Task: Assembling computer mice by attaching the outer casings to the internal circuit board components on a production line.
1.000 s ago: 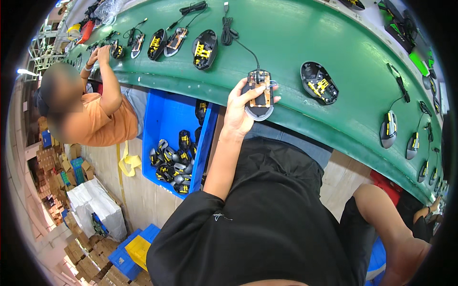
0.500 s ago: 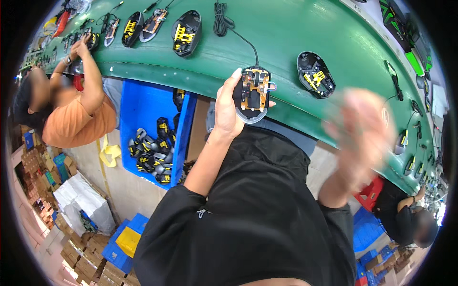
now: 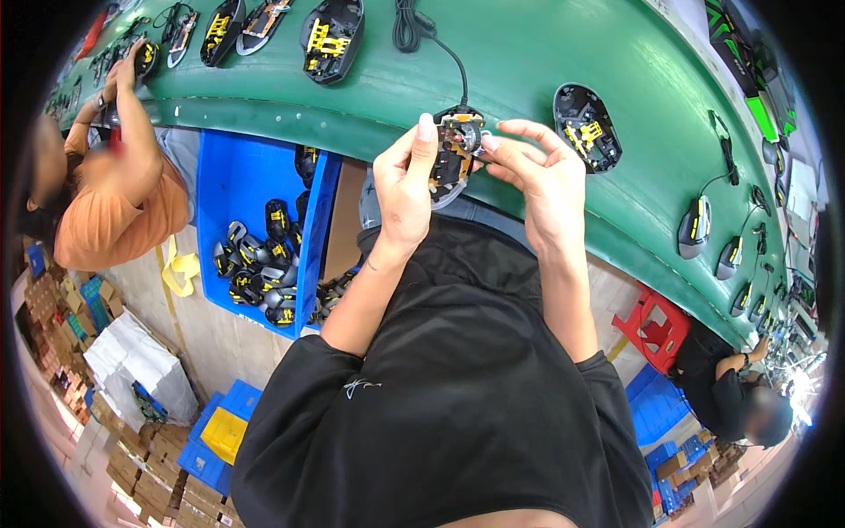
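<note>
My left hand is closed round the lower half of a computer mouse, its circuit board facing up, held over the near edge of the green bench. A black cable runs from the mouse's far end to a coiled bundle. At the mouse's right side my right hand pinches with thumb and forefinger near the scroll wheel. What lies between those fingertips is too small to make out. Just right of my hands a black mouse shell with yellow parts lies open on the bench.
The green bench curves across the far side, bearing more mouse shells and mice with cables. A blue bin of shells stands at my left. Co-workers sit at both sides, a red stool at the right.
My right hand has come in from the right to the mouse's side, its fingers now together. The left hand keeps holding the mouse, and the scroll wheel now stands tilted on the board.
</note>
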{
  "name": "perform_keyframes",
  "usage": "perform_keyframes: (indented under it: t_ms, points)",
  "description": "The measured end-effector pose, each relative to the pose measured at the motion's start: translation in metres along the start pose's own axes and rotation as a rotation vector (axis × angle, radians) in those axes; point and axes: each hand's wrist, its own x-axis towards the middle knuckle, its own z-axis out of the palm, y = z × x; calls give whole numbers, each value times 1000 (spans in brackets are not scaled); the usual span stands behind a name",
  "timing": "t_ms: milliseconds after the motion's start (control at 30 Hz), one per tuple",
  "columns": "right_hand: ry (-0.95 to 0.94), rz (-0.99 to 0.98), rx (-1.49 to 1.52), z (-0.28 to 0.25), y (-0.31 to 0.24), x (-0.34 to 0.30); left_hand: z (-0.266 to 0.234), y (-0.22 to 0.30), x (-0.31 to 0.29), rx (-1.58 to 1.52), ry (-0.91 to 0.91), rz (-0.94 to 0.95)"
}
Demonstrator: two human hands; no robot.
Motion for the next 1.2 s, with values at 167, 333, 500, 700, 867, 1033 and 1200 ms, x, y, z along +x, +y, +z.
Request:
perform_keyframes:
  t_ms: [167,333,500,700,867,1033,1200]
  points:
    - [183,-469,-105,21,15,-11,8,1,-2,45,61,49]
    - [153,-1098,-765,22,27,-13,9,-4,0,181,101,77]
    - [-8,-1218,-916,13,29,4,10,-8,1,87,146,23]
    - [-289,-1268,-1038,-8,29,9,5,-1,6,-283,95,-20]
    - [-334,-1257,-1039,-16,30,7,7,-1,6,-185,40,-53]
    - [-394,-1153,-1054,-23,21,-3,3,-9,15,-384,-1,-291]
    - [108,-1068,-1008,-55,-9,2,1,-5,28,-327,10,-165]
